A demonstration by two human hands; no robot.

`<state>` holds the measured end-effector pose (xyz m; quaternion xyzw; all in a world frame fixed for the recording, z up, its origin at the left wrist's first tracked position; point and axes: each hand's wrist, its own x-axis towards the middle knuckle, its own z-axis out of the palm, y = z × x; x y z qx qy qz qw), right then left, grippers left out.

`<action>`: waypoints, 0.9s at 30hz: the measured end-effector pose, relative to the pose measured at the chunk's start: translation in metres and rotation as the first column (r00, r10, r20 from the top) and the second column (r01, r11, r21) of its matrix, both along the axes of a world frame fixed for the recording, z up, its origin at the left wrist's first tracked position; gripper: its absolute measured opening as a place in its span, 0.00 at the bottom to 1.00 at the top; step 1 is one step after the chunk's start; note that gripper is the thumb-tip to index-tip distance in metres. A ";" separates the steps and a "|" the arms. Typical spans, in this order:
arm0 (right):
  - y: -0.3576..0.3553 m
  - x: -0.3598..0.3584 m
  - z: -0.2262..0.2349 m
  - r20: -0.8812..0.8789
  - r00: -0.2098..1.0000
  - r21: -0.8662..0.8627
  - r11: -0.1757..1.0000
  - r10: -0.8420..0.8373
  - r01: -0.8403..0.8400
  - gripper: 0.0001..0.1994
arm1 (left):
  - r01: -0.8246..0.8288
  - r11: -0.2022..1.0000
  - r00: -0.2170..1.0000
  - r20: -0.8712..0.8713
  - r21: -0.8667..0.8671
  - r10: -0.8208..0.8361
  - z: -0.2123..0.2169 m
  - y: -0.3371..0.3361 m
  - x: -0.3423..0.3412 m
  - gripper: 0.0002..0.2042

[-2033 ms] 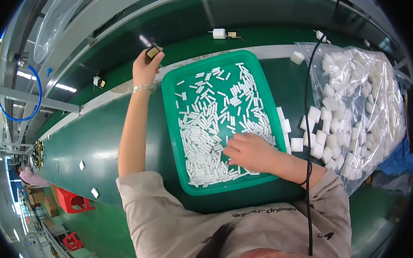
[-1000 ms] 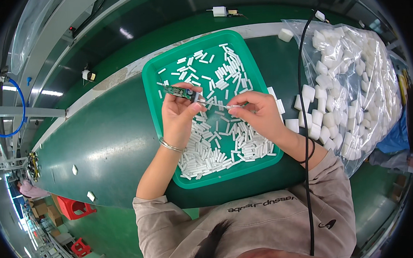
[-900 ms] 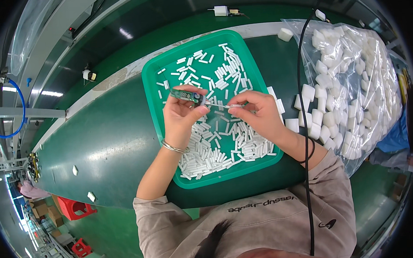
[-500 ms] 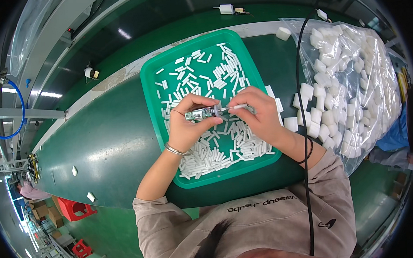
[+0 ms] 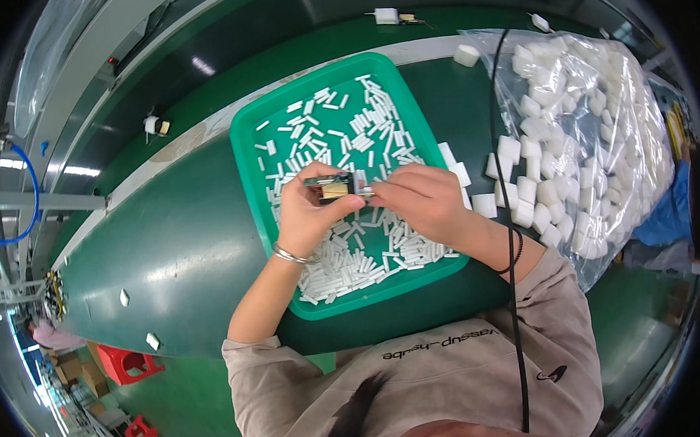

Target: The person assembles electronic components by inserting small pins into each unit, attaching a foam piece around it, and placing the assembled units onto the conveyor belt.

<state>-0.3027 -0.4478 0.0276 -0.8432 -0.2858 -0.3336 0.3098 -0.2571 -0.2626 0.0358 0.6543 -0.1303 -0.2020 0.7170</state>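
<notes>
Item: small dark component (image 5: 334, 187) with a brass-coloured face, held above the middle of the green tray (image 5: 251, 137). The left hand (image 5: 309, 217) gripped it from below, thumb and fingers closed around its body. The right hand (image 5: 416, 201) met it from the other side, fingertips pinched on a small white piece (image 5: 364, 192) pressed against the component's end (whether the piece was seated inside could not be told).

Tray: green plastic, rectangular, lying on the green counter (image 5: 170, 252) near its front edge, filled with loose short white sticks (image 5: 352, 266) spread over most of its floor.

Beside the tray's right edge: several white foam blocks (image 5: 515, 202) loose on the counter, touching a large clear plastic bag (image 5: 598, 126) of the same blocks at the counter's right end.

At the counter's far edge: a small white device (image 5: 386, 15) and another small white part (image 5: 153, 126), well apart from the tray.
</notes>
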 end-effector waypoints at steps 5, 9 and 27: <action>-0.014 -0.001 0.033 -0.202 0.967 -0.039 0.988 -0.154 0.150 0.19 | -0.234 0.962 0.972 -0.050 -0.140 0.229 0.000 -0.004 0.007 0.14; -0.085 0.007 0.042 -0.221 0.695 -0.571 0.669 -0.684 0.477 0.12 | -0.276 0.953 0.961 -0.034 -0.126 0.274 -0.004 -0.002 0.011 0.14; -0.140 -0.011 0.021 -0.401 0.512 -0.693 0.617 -0.759 0.371 0.19 | -0.271 0.949 0.963 -0.061 -0.160 0.264 -0.003 -0.002 0.009 0.13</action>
